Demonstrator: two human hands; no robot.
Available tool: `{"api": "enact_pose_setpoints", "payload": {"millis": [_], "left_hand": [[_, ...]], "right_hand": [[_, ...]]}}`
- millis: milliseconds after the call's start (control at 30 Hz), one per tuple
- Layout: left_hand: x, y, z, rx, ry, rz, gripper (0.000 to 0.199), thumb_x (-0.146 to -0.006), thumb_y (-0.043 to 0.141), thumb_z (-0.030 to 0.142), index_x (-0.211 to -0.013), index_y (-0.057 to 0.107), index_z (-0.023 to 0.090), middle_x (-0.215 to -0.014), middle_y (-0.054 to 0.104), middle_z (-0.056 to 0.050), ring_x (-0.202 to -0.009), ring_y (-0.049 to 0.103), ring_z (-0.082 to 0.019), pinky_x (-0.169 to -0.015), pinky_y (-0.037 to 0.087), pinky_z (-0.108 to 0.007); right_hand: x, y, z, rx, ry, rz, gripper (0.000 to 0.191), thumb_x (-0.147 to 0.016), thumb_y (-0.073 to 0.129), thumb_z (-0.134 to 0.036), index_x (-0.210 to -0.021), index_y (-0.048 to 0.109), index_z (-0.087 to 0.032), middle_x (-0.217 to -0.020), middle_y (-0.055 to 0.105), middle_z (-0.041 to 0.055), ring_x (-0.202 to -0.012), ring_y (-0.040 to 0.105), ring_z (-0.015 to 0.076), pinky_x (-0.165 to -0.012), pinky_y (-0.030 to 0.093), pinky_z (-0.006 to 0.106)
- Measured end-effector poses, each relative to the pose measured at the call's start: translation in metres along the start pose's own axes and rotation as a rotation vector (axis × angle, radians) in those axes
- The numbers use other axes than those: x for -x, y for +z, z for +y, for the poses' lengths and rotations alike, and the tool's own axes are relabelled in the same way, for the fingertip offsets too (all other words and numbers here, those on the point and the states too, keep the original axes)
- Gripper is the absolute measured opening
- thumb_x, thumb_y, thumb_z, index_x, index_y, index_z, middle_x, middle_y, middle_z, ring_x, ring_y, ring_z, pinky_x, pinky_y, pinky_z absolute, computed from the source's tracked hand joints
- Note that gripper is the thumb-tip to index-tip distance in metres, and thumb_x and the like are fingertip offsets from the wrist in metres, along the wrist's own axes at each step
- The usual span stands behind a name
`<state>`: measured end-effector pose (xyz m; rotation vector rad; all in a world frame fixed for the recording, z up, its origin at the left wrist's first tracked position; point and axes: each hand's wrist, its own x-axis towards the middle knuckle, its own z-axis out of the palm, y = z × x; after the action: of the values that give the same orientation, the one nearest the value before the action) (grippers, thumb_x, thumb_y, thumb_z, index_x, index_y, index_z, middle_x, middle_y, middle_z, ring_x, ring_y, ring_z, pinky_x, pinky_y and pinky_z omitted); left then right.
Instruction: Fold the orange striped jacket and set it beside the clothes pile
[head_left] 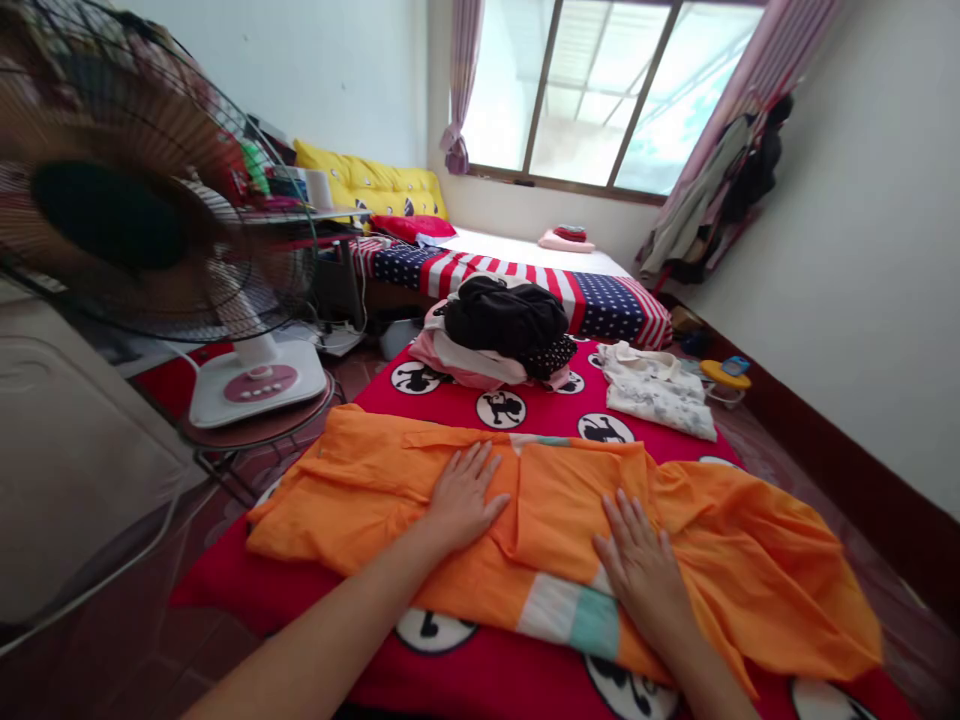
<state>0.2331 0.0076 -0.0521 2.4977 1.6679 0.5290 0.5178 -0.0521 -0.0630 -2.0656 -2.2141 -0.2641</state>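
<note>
An orange garment (570, 500) with white and light teal patches lies spread across a red cloth with round white prints. Its left part is folded into a long flat strip, while the right end fans out loose and wrinkled. My left hand (466, 495) rests flat on the middle of it, fingers spread. Farther right, my right hand (641, 560) also presses flat on the orange fabric, fingers stretched out, beside a fold. What kind of garment it is cannot be made out.
Beyond it, a pile of clothes (502, 325) with black on top sits on the red cloth (536, 408). A folded white patterned shirt (656, 390) lies at the right. A fan (255, 385) stands on a stool at left. Behind is a bed (495, 285) under the window.
</note>
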Motion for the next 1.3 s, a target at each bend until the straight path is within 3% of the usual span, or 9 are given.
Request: {"api": "enact_pose_setpoints", "payload": {"millis": [400,500,600,700,833,933,1067,1167,1300], "left_hand": [[0.029,-0.049,-0.083,0.166,0.059,-0.097,0.056,-0.088,0.054,0.041,-0.141,0.044,0.026,-0.154,0.030,-0.008,-0.141,0.030,-0.023,-0.113,0.029,-0.043],[0.019,-0.066,-0.106,0.491,0.008,-0.155,0.043,-0.085,0.055,0.038,-0.124,0.062,0.021,-0.134,0.057,-0.012,-0.124,0.053,-0.024,-0.104,0.042,-0.039],[0.002,-0.088,-0.133,0.673,-0.222,0.025,0.042,-0.087,0.046,0.035,-0.120,0.063,0.013,-0.106,0.071,-0.014,-0.096,0.068,-0.022,-0.088,0.052,-0.037],[-0.013,-0.108,-0.159,0.612,-0.241,0.130,0.061,-0.076,0.062,0.031,-0.133,0.051,0.015,-0.118,0.066,-0.013,-0.108,0.062,-0.023,-0.094,0.047,-0.038],[-0.022,-0.121,-0.182,0.583,-0.186,-0.208,0.084,-0.058,0.076,0.028,-0.136,0.048,0.018,-0.117,0.067,-0.011,-0.106,0.062,-0.024,-0.090,0.048,-0.034],[-0.024,-0.130,-0.188,0.353,-0.166,-0.339,0.065,-0.052,0.080,0.028,-0.115,0.066,0.020,-0.106,0.071,-0.005,-0.099,0.063,-0.024,-0.084,0.047,-0.028],[-0.022,-0.149,-0.196,0.103,-0.195,-0.473,0.024,-0.054,0.078,0.031,-0.071,0.070,0.017,-0.063,0.065,0.003,-0.064,0.058,-0.016,-0.061,0.041,-0.021],[-0.020,-0.160,-0.204,0.081,-0.212,-0.438,0.020,-0.063,0.071,0.031,-0.063,0.064,0.012,-0.050,0.053,0.007,-0.055,0.049,-0.010,-0.057,0.035,-0.019],[-0.022,-0.162,-0.217,0.047,-0.241,-0.306,0.020,-0.072,0.062,0.034,-0.070,0.064,0.014,-0.060,0.058,0.005,-0.060,0.051,-0.012,-0.056,0.034,-0.020]], "right_hand": [[0.002,0.026,0.017,0.024,-0.119,0.148,0.061,-0.091,0.021,-0.046,-0.143,0.042,-0.021,-0.154,0.030,0.0089,-0.142,0.024,0.0289,-0.106,0.029,0.059],[0.002,0.037,0.027,0.030,-0.160,0.117,0.059,-0.090,0.024,-0.046,-0.141,0.044,-0.024,-0.154,0.030,0.0068,-0.143,0.023,0.0295,-0.105,0.029,0.060],[0.002,0.043,0.033,0.003,-0.174,0.100,0.059,-0.088,0.026,-0.048,-0.136,0.050,-0.026,-0.153,0.032,0.0058,-0.143,0.023,0.0305,-0.104,0.029,0.061],[0.001,0.041,0.032,-0.029,-0.166,0.111,0.058,-0.086,0.028,-0.050,-0.132,0.055,-0.028,-0.150,0.038,0.0059,-0.141,0.027,0.0305,-0.105,0.028,0.061],[0.000,0.037,0.027,-0.046,-0.140,0.137,0.058,-0.085,0.026,-0.049,-0.131,0.056,-0.027,-0.147,0.043,0.0068,-0.140,0.030,0.0299,-0.105,0.028,0.061],[0.000,0.038,0.028,-0.040,-0.150,0.139,0.059,-0.085,0.026,-0.049,-0.131,0.056,-0.026,-0.148,0.042,0.0065,-0.140,0.029,0.0300,-0.105,0.029,0.060],[0.002,0.043,0.028,-0.010,-0.166,0.169,0.060,-0.086,0.024,-0.047,-0.131,0.056,-0.023,-0.150,0.039,0.0065,-0.141,0.027,0.0304,-0.105,0.028,0.061],[0.002,0.046,0.028,0.007,-0.156,0.205,0.061,-0.088,0.020,-0.044,-0.133,0.054,-0.020,-0.150,0.037,0.0057,-0.141,0.028,0.0283,-0.104,0.030,0.060],[0.002,0.046,0.030,0.013,-0.177,0.171,0.060,-0.086,0.024,-0.046,-0.132,0.056,-0.023,-0.151,0.036,0.0046,-0.141,0.027,0.0291,-0.104,0.029,0.060]]}}
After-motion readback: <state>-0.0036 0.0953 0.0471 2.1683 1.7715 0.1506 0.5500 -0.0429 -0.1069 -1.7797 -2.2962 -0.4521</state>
